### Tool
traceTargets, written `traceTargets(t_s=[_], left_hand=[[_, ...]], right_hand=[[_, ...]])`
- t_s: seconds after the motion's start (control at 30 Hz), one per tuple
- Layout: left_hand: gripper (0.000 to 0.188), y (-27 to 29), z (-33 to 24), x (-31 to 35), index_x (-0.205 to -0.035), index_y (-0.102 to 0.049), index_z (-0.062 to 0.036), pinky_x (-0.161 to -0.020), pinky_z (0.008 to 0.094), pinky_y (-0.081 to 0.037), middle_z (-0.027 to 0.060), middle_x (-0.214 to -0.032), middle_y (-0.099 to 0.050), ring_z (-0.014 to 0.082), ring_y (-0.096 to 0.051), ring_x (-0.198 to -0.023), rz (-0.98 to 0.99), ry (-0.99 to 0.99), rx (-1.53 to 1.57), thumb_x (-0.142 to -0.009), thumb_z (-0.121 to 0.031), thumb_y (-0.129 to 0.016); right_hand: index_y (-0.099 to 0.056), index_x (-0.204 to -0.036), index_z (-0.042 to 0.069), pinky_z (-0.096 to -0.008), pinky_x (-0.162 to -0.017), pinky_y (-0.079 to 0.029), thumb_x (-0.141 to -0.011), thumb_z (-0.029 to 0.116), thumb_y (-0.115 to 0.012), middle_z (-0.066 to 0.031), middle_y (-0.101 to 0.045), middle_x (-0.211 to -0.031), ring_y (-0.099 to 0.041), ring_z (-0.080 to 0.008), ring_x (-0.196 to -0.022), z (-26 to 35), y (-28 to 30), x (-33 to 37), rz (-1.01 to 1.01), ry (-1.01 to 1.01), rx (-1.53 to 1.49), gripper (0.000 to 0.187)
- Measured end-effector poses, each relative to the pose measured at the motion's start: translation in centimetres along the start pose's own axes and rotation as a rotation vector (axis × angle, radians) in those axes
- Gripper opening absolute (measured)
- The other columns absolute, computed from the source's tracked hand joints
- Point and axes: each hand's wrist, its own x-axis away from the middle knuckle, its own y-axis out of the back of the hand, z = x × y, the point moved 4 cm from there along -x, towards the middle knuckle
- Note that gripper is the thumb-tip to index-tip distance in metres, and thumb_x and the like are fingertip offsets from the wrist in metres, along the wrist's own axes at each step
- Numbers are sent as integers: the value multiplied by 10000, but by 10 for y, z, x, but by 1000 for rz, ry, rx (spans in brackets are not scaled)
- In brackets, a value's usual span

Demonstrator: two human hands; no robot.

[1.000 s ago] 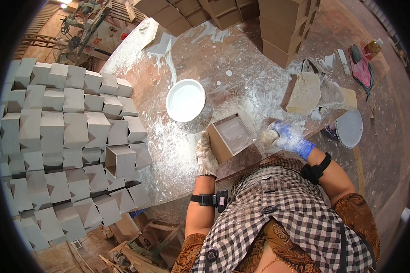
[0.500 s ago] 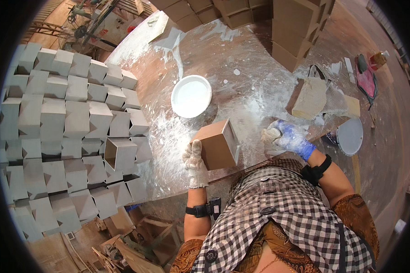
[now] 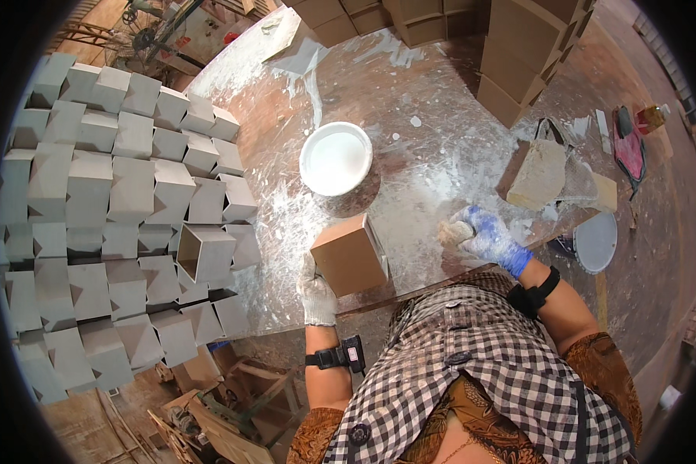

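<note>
My left hand (image 3: 316,296), in a white knit glove, grips a brown box (image 3: 349,259) by its left side. The box is tilted over the near edge of the worktable, and whitish smears run along its right edges. In a blue glove caked with white, my right hand (image 3: 490,238) is closed around a pale, crumpled wad (image 3: 455,233), perhaps a sponge or cloth. That hand is apart from the box, to its right. Beyond the box stands a round white tub (image 3: 336,158) with white matter in it.
Stacked whitish boxes (image 3: 110,189) form a wall on the left. Brown boxes (image 3: 523,42) are piled at the far side. Right of my right hand lie a pale block (image 3: 539,174) and netting, with a grey round lid (image 3: 595,242) nearer me. The worktable (image 3: 433,166) is smeared white.
My left hand and the brown box have shifted a little left, and the box has turned slightly. My right hand stays in nearly the same place, still closed on the wad.
</note>
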Motion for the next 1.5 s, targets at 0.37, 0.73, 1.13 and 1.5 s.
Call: traceTargets(t_s=[0.37, 0.73, 1.13, 1.5], left_hand=[[313, 21, 56, -22, -1219, -477, -142, -704, 309, -502, 44, -1057, -612, 164, -603, -930, 70, 502, -171, -939, -267, -416], [348, 76, 108, -61, -1233, -471, -75, -805, 336, -500, 84, -1151, -569, 209, -579, -1004, 568, -155, -868, -930, -245, -450], [408, -14, 36, -36, -1289, -431, -83, -942, 382, -406, 91, -1255, -497, 265, -455, -1169, 814, -257, -1928, -909, -228, -463], [543, -48, 35, -74, -1333, -380, -112, -1036, 406, -308, 122, -1346, -401, 292, -346, -1269, 787, -917, -1782, -854, -339, -501]], right_hand=[[-622, -1001, 124, -348, -828, -468, -699, 246, -690, -117, -614, -971, -590, -281, -919, 0, -13, -2, 36, -23, -28, 333], [-616, -1002, 110, -356, -841, -462, -679, 213, -676, -117, -606, -1003, -579, -281, -949, -4, -16, -5, 23, -32, 36, 344], [-605, -1002, 75, -335, -845, -464, -679, 216, -708, -124, -607, -992, -572, -277, -954, 18, -7, -22, 83, 4, 75, 367], [-538, -1118, 25, -286, -844, -461, -684, 13, -727, -73, -606, -1025, -568, -162, -959, 26, 15, -89, -250, -186, -584, 473]])
